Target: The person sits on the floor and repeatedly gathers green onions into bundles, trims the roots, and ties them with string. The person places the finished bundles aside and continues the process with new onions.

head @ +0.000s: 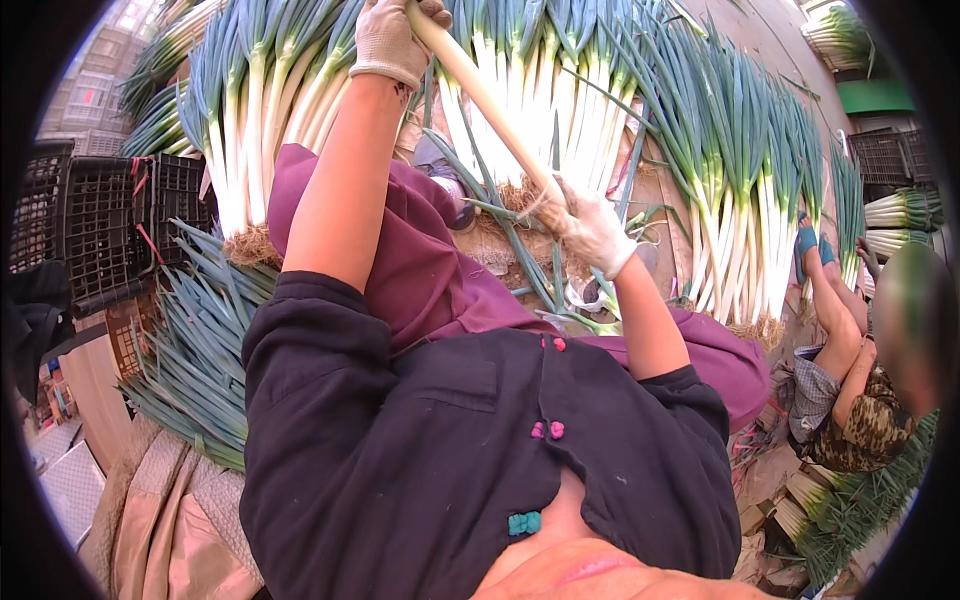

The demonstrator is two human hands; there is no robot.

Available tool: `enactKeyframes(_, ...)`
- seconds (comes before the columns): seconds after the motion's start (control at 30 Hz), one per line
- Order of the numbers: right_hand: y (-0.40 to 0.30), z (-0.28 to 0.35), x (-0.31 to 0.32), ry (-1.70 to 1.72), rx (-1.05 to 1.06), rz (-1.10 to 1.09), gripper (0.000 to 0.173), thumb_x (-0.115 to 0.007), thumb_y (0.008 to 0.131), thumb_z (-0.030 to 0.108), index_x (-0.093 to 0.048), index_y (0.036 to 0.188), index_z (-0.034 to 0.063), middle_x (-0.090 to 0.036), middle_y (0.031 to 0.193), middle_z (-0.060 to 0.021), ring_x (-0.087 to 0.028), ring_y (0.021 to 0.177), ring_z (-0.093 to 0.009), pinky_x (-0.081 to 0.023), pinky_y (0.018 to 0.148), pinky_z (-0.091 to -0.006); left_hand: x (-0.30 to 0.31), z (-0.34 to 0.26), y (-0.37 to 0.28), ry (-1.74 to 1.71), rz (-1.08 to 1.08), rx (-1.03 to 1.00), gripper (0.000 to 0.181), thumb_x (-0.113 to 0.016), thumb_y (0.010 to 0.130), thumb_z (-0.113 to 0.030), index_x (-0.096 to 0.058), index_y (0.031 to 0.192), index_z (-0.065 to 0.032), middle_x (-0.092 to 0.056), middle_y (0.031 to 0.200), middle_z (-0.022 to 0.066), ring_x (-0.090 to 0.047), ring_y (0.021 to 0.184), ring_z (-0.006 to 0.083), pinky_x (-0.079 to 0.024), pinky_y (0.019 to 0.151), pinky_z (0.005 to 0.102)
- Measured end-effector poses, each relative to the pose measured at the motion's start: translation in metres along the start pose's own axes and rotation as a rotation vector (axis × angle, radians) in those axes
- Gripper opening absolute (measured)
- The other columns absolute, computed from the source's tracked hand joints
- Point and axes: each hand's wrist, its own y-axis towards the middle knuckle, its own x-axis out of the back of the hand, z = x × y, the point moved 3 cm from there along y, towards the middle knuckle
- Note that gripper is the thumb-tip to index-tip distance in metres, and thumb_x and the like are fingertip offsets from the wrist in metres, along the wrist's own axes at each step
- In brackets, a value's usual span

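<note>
My left hand (394,39), in a pale knit work glove, grips a thick Welsh onion (484,101) near the top edge of the view. Its long pale shaft slants down to the right, and its upper end runs out of sight. My right hand (596,229), gloved too, is closed around the lower end by the roots. Beneath the shaft, loose green leaves (517,244) lie across one another. Beyond my hands stands a dense row of Welsh onions (525,120), white shafts and roots towards me. More onions (251,142) lean beside my left knee.
Black plastic crates (105,225) stand at the left, above a heap of green leaves (202,352). To the right is another onion row (739,225). A seated person (855,420) in a camouflage top is beyond it. A padded brown cloth (172,517) lies at lower left.
</note>
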Motion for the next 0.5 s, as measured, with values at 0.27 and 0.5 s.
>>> enactKeyframes(0.27,0.0,0.016,-0.007,-0.599,0.168,-0.394,0.025,-0.05,0.087,0.014,-0.061,0.109,0.0094,-0.064,0.087,-0.0201,-0.063,0.072,-0.034,-0.049,0.064,-0.0396,-0.007,0.007,-0.005,0.21,-0.27,-0.185,0.012,-0.057,0.088,-0.011,-0.048,0.095,-0.0071,-0.05,0.069,0.0034,-0.047,0.049,0.0119,-0.043,0.042,0.0263)
enactKeyframes(0.5,-0.002,0.002,0.0,-0.874,0.207,-0.509,0.022,-0.052,0.092,0.019,-0.064,0.1,0.003,-0.06,0.061,-0.0141,-0.06,0.053,-0.022,-0.046,0.052,-0.034,-0.013,0.016,-0.016,0.212,-0.256,-0.222,0.014,-0.058,0.087,-0.009,-0.047,0.095,-0.0074,-0.048,0.067,0.0014,-0.046,0.047,0.0105,-0.041,0.04,0.0258)
